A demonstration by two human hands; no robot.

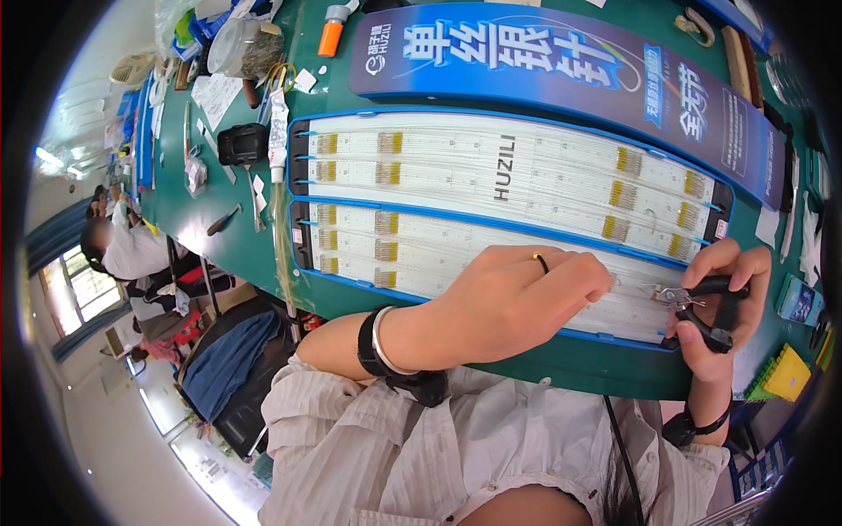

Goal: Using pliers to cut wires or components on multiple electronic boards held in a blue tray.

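Note:
A long, flat, blue-framed case [456,230] lies unfolded before me, its white ruled panels crossed lengthwise by many fine clear lines. Clusters of thin gold-brown pieces sit along these rows. Over the near panel, right of its middle, my left hand [526,302] is closed with thumb and fingertips pinched together; what it holds, if anything, is too fine to make out. My right hand [732,294] grips small pliers [717,320] with black handles at the case's right end. Their metal jaws point left toward my left fingertips, over the near panel.
A long blue-purple printed box [544,57] lies behind the case on the green table [509,379]. At the left are an orange-capped bottle [331,35], a black pouch [242,144] and a clear jar [237,46]. Yellow pads [785,375] lie at right. A person [132,245] sits far left.

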